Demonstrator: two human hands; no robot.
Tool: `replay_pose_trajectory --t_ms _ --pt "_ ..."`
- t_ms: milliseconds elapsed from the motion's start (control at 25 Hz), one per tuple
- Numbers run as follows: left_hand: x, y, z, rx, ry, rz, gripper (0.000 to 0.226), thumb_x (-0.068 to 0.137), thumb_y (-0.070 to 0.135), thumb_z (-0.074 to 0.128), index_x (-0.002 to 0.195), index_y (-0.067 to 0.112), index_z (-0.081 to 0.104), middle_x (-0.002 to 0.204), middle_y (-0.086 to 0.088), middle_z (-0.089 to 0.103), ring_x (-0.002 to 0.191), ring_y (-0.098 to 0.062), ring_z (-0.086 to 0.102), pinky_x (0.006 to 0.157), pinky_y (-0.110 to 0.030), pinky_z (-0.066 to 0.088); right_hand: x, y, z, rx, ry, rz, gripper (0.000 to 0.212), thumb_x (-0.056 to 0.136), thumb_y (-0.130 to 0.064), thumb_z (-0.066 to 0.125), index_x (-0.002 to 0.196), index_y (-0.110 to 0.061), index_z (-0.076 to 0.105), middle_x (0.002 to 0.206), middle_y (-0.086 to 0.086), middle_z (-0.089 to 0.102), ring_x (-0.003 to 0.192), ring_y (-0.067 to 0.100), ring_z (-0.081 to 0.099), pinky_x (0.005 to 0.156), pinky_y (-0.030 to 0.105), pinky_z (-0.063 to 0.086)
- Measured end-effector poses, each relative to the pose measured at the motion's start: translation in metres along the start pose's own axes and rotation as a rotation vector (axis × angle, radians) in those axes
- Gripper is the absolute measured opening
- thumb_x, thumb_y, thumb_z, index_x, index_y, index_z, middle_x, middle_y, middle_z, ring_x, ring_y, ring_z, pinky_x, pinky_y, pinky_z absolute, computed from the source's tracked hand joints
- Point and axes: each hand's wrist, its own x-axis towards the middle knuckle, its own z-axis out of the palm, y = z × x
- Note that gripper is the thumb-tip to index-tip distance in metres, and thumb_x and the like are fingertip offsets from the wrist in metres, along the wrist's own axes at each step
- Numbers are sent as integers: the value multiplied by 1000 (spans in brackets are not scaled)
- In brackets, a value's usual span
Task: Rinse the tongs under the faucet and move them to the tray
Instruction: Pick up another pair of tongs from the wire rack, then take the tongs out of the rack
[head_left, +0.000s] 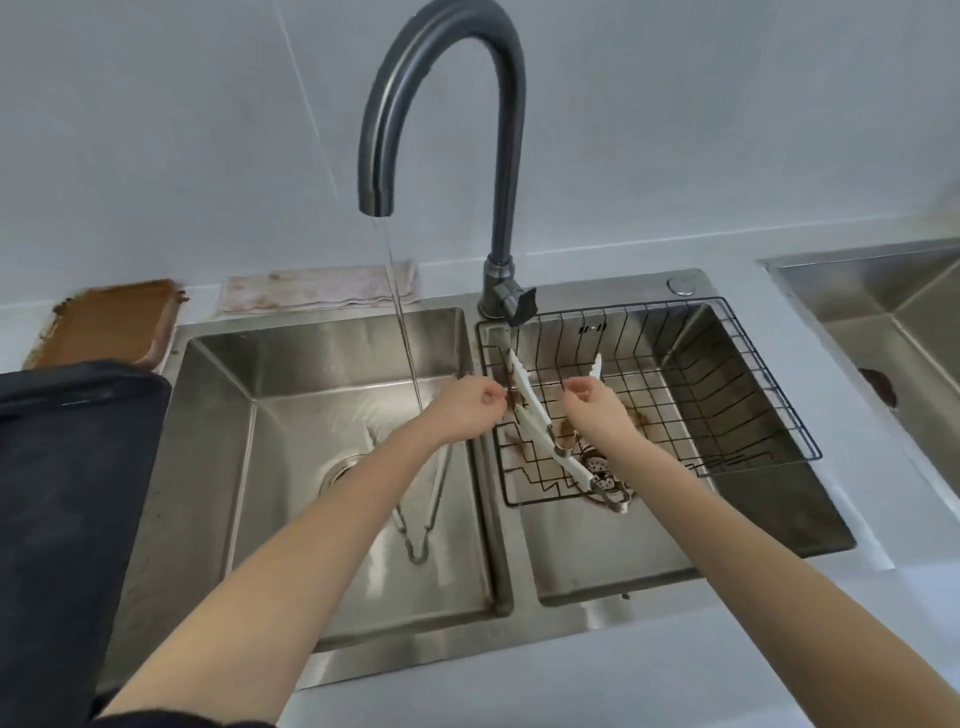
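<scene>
The head view gives us two bare forearms reaching over a double-bowl stainless steel sink (493, 566), our landmark. We count two pairs of tongs. One, metal wire tongs (418, 514), lies spread in a V on the floor of the sink's left bowl, below our left hand (465, 408), whose fingers are curled; whether it grips anything we cannot tell. The other, white plastic tongs with toothed edges (540, 436), rests tilted in the black wire basket (727, 395) hung in the sink's right bowl, hinge end nearest us, arms spread. Our right hand (595, 408) hovers just beside these with fingers curled loosely, grasping nothing we can see. Behind the sink's divider rises one dark grey gooseneck faucet (501, 156), its stream falling into the left bowl, beside our left hand. Left of the sink sits one black tray (78, 467); farther back lie a brown board (109, 322) and a stained cloth (322, 286).
</scene>
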Motion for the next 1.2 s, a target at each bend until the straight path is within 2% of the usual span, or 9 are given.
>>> replay_pose_trajectory --t_ms 80,240,360,520,760,840,960,1040,1200 --pt "8 10 14 -9 -7 -18 38 94 21 42 129 9 50 124 -11 61 111 -24 58 91 -28 45 12 12 -5 -85 -51 67 46 93 -22 39 138 -10 38 137 16 47 113 29 55 81 30 42" --pt "26 17 37 5 -35 -35 43 94 25 43 134 9 43 115 -8 62 103 -22 58 83 -24 40 31 24 -4 -161 -85 120 51 93 -23 41 141 -8 31 142 18 38 101 25 53 72 23 37" --pt "37 18 51 80 -63 -63 48 94 27 45 137 7 39 126 -11 58 116 -25 53 92 -27 39 42 26 0 -231 -65 101 55 92 -20 45 142 -5 25 137 22 42 104 29 57 65 24 41" --pt "43 19 62 51 -39 -105 43 92 25 48 129 3 46 122 -15 61 111 -29 57 90 -33 43 50 29 5 -306 -39 74 51 89 -12 50 135 0 31 130 24 46 106 34 56 72 28 40" --pt "37 21 57 -169 53 -107 32 91 16 46 118 1 54 117 -15 64 100 -28 64 84 -30 51 43 36 6 -115 11 106 44 85 -9 51 127 0 42 120 26 56 115 35 52 66 27 43" --pt "29 25 56 -357 76 -133 31 91 12 47 119 0 54 121 -15 61 98 -28 66 79 -29 56 34 36 4 -60 57 97 39 84 -9 51 122 1 46 114 25 60 111 35 54 78 35 48" --pt "17 30 55 -562 65 -173 30 91 11 49 119 0 53 117 -17 63 85 -21 66 65 -20 55 18 33 2 31 88 61 38 83 -6 54 120 1 48 105 22 65 82 29 62 74 39 52" --pt "9 31 53 -614 80 -191 31 93 17 49 119 2 52 107 -14 65 70 -13 63 64 -21 54 5 31 2 82 92 30 45 84 -7 54 127 -2 45 98 16 66 70 21 60 65 35 52" --pt "-5 24 49 -618 153 -211 37 91 32 51 119 8 48 85 0 60 62 -9 60 55 -20 53 -24 27 10 157 124 -56 52 82 -10 59 131 -4 42 88 0 57 76 16 60 59 19 48"
